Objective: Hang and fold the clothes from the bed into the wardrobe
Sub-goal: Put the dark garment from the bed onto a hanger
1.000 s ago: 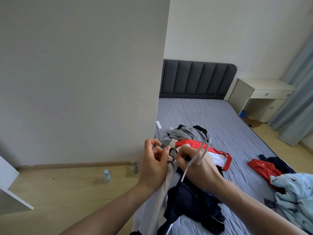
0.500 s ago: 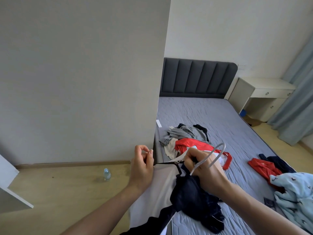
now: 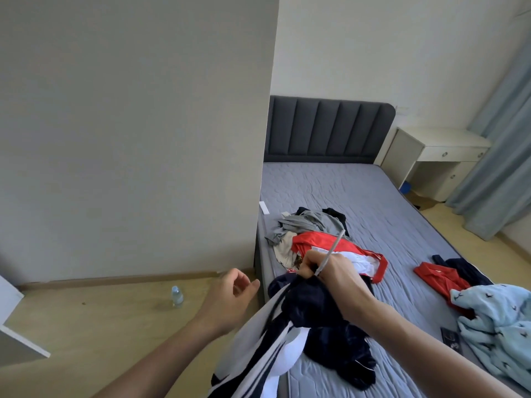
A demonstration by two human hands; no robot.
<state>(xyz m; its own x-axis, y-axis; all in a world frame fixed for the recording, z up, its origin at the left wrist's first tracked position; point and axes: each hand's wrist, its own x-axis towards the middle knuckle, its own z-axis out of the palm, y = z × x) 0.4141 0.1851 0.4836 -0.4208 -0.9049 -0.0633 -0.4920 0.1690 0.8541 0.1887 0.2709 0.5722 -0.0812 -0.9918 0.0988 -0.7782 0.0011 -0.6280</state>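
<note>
Head view: right hand [image 3: 330, 271] clenched round the grey hanger [image 3: 330, 254] and the top of a navy-and-white garment [image 3: 275, 334], held just over the near edge of the bed [image 3: 359, 196]. Hanger's hook sticking up and away past the knuckles. Garment draped down from the fist, over the bed's edge, toward the bottom of the frame. Left hand [image 3: 232, 297] just left of the garment, apart from it, fingers loosely curled, grasping nothing. On the bed beyond the fist, a pile of grey, beige and red clothes [image 3: 313, 237]. Dark navy clothes [image 3: 342, 354] heaped under the right forearm. Farther right, a red top [image 3: 439, 277] beside a light blue garment [image 3: 500, 326]. Bottle [image 3: 177, 295] upright on the floor [image 3: 94, 326] near the wall [image 3: 129, 124].
</note>
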